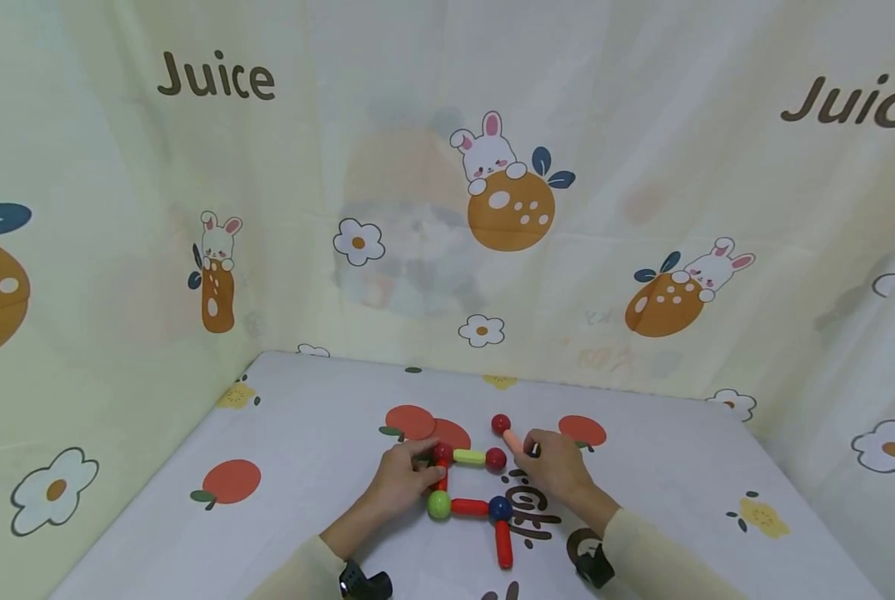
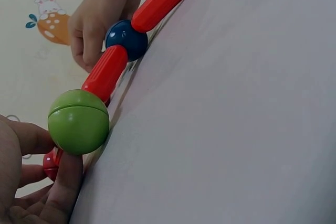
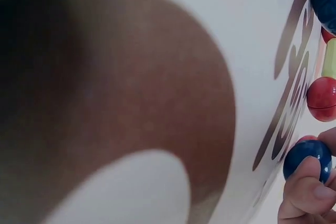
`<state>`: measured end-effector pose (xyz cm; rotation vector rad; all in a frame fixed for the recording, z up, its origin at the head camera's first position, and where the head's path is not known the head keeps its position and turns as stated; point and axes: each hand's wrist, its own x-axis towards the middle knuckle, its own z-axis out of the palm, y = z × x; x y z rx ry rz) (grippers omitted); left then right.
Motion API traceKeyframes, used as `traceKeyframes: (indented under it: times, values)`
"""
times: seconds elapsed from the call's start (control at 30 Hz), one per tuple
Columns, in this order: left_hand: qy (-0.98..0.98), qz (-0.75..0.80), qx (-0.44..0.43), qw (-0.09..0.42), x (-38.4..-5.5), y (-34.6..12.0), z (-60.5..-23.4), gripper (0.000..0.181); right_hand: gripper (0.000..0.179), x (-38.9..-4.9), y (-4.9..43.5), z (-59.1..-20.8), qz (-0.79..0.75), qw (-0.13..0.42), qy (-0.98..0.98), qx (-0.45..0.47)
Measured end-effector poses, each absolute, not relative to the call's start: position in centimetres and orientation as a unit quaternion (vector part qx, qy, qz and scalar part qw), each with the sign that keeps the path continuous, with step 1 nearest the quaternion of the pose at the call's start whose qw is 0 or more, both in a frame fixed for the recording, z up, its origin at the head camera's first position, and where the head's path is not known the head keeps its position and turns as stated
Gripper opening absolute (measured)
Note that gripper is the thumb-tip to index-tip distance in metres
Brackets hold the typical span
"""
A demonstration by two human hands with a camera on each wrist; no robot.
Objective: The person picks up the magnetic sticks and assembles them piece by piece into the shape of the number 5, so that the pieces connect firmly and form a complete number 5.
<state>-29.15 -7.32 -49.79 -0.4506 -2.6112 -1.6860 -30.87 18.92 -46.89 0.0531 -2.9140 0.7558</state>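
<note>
A chain of toy balls and rods lies on the table. My left hand (image 1: pixel 398 483) grips the red rod (image 1: pixel 442 477) between a red ball (image 1: pixel 443 452) and a green ball (image 2: pixel 79 121). From that red ball a yellow-green rod (image 1: pixel 469 457) runs right to another red ball (image 1: pixel 496 459). A second red rod (image 1: pixel 469 507) joins the green ball to a blue ball (image 1: pixel 500 508), and a third red rod (image 1: pixel 503 546) extends nearward from it. My right hand (image 1: pixel 556 467) pinches a separate blue ball (image 3: pixel 307 159); a pink rod (image 1: pixel 513 442) ending in a red ball (image 1: pixel 501 424) extends from it.
A white cloth printed with fruit and lettering covers the table (image 1: pixel 305 417). Behind it and at both sides hang pale curtains (image 1: pixel 402 83) with rabbit and orange prints. A dark wrist camera (image 1: pixel 365 581) sits on the left sleeve, another (image 1: pixel 594 567) on the right.
</note>
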Motion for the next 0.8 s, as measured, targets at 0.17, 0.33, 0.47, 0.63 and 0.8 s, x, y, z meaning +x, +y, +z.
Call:
traceKeyframes:
  times: [0.17, 0.33, 0.47, 0.63, 0.8]
  values:
    - [-0.833, -0.534, -0.144, 0.001, -29.1, -7.3, -49.7, 0.057, 0.013, -30.3, 19.1, -46.8, 0.267, 0.063, -0.961, 0.014]
    - [-0.834, -0.531, -0.147, 0.003, -29.2, -7.4, -49.7, 0.056, 0.012, -29.4, 19.1, -46.6, 0.286, 0.06, -0.956, 0.015]
    - [-0.828, -0.54, -0.152, 0.006, -29.2, -7.5, -49.8, 0.056, 0.012, -28.9, 18.9, -46.4, 0.312, 0.064, -0.948, 0.026]
    - [-0.818, -0.553, -0.156, 0.003, -29.2, -7.5, -49.9, 0.055, 0.01, -27.8, 18.4, -46.0, 0.368, 0.035, -0.929, 0.018]
    - [-0.819, -0.553, -0.156, 0.003, -29.2, -7.5, -49.8, 0.056, 0.011, -26.8, 18.2, -45.6, 0.398, 0.005, -0.917, -0.009]
